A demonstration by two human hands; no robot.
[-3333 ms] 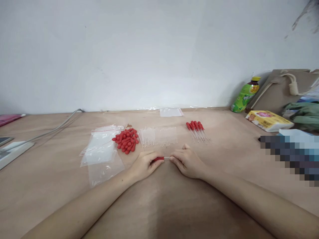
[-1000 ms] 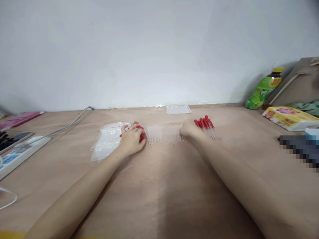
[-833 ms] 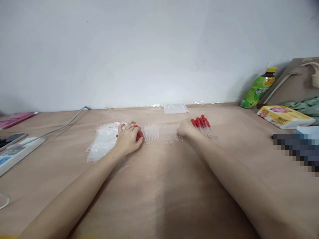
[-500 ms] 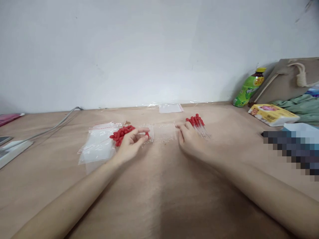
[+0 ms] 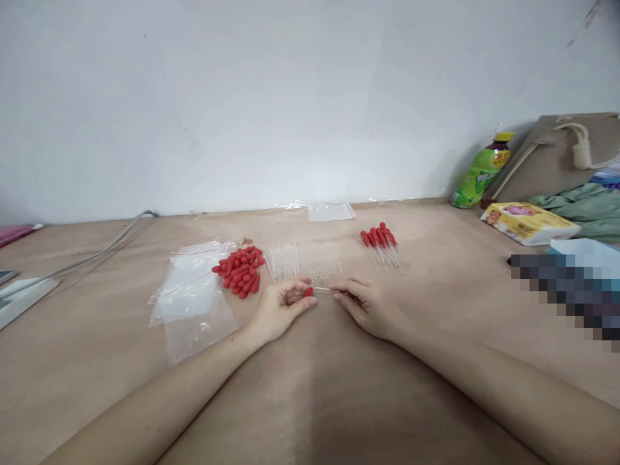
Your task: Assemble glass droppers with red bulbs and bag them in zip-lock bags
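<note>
My left hand pinches a red rubber dropper bulb between thumb and fingers. Facing it, my right hand grips a thin clear dropper tube that points left at the bulb. The tube's left end is right at the bulb; whether it is inside I cannot tell. Behind the hands lies a row of clear dropper tubes. Left of that row is a pile of red bulbs. To the right, several droppers with red bulbs fitted lie side by side.
Clear zip bags lie left of the bulbs, and another bag is by the wall. A grey cable crosses the left side. At right stand a green bottle, a yellow tissue pack and a bag.
Both hands have come nearer to me and closer together. My right hand has left the row of tubes with one tube; my left hand has brought a red bulb to it.
</note>
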